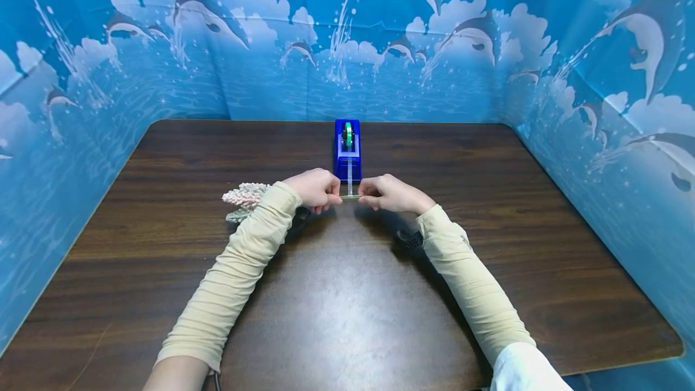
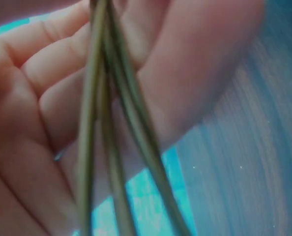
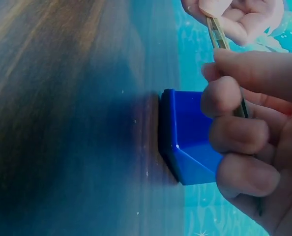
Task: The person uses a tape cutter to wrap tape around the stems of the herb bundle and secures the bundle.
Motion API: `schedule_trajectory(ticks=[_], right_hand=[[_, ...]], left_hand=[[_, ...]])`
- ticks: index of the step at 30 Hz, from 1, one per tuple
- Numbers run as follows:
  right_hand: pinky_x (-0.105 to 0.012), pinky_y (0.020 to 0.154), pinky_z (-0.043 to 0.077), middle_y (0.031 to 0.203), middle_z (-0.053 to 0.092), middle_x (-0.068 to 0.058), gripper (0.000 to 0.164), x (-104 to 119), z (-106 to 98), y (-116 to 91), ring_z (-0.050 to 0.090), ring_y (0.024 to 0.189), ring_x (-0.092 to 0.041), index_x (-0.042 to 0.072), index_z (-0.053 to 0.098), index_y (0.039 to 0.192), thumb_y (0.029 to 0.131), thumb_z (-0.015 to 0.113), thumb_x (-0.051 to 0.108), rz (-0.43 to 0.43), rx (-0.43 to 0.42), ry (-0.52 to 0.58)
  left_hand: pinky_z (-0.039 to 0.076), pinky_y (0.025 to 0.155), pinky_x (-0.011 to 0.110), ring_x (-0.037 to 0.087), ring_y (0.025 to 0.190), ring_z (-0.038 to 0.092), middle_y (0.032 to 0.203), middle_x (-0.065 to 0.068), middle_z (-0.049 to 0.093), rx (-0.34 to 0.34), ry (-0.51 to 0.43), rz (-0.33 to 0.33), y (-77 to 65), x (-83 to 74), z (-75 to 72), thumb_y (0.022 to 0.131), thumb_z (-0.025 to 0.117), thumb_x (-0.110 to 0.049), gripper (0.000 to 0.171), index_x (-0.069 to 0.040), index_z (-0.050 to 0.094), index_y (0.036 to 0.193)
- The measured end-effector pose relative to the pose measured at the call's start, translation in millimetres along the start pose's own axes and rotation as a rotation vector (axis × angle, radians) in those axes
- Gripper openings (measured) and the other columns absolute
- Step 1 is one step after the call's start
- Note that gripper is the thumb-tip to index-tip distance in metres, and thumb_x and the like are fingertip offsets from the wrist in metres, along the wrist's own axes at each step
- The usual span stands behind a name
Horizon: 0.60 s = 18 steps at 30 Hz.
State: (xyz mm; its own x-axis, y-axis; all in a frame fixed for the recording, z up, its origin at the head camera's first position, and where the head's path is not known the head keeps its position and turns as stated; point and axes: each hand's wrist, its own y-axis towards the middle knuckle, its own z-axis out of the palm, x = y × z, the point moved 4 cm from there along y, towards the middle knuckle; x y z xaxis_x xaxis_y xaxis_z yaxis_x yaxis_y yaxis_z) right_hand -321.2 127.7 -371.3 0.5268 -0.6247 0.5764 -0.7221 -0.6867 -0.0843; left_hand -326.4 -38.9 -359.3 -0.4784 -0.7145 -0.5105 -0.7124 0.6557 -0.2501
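Note:
Green flower stems [image 2: 89,128] lie in a thin bundle, held level between the two hands. My left hand [image 1: 317,189] pinches them nearer the pale pink and green flower heads [image 1: 244,197], which stick out left behind the wrist. The right hand [image 1: 393,193] pinches the bundle with thumb and forefinger, its other fingers curled. A clear strip of tape [image 1: 350,180] runs from the blue tape dispenser [image 1: 348,158] to the stems, meeting them in the short gap between the hands. In the right wrist view, the stems [image 3: 217,35] show between both sets of fingertips.
The dispenser stands on the dark wooden table [image 1: 347,294], near its back edge, with a green tape roll [image 1: 348,133] in it. A blue dolphin-print curtain [image 1: 326,35] surrounds the back and sides. Dark wrist-worn devices [image 1: 408,238] hang under the forearms.

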Motion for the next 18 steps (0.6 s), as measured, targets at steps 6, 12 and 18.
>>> schedule_trajectory(ticks=[6, 12, 18], right_hand=[[-0.025, 0.062, 0.042, 0.070, 0.057, -0.004, 0.030, -4.1, 4.1, 2.1, 0.050, 0.063, -0.010, 0.002, 0.068, 0.094, 0.103, 0.046, 0.021, 0.028, 0.007, 0.014], [-0.025, 0.062, 0.043, 0.068, 0.056, -0.002, 0.028, -3.3, 1.9, 2.2, 0.052, 0.064, -0.012, 0.003, 0.068, 0.090, 0.101, 0.050, 0.020, 0.029, -0.012, 0.012], [-0.025, 0.061, 0.043, 0.067, 0.060, -0.004, 0.022, -4.2, -1.8, -0.1, 0.052, 0.062, -0.012, 0.004, 0.070, 0.090, 0.098, 0.058, 0.021, 0.026, -0.095, 0.033]], left_hand=[[0.046, 0.051, 0.021, 0.006, 0.047, 0.054, 0.059, 0.002, 0.064, -0.057, 0.082, 0.026, 1.8, 2.6, -0.1, 0.092, 0.065, -0.018, 0.021, -0.009, 0.058, 0.075], [0.042, 0.057, 0.022, 0.007, 0.054, 0.053, 0.058, -0.001, 0.062, -0.112, 0.120, 0.045, 3.2, 4.5, -3.3, 0.088, 0.070, -0.020, 0.021, -0.010, 0.059, 0.072], [0.042, 0.062, 0.024, 0.012, 0.064, 0.052, 0.067, 0.000, 0.060, -0.184, 0.097, 0.046, 3.0, 6.2, -8.3, 0.083, 0.075, -0.019, 0.019, -0.008, 0.060, 0.075]])
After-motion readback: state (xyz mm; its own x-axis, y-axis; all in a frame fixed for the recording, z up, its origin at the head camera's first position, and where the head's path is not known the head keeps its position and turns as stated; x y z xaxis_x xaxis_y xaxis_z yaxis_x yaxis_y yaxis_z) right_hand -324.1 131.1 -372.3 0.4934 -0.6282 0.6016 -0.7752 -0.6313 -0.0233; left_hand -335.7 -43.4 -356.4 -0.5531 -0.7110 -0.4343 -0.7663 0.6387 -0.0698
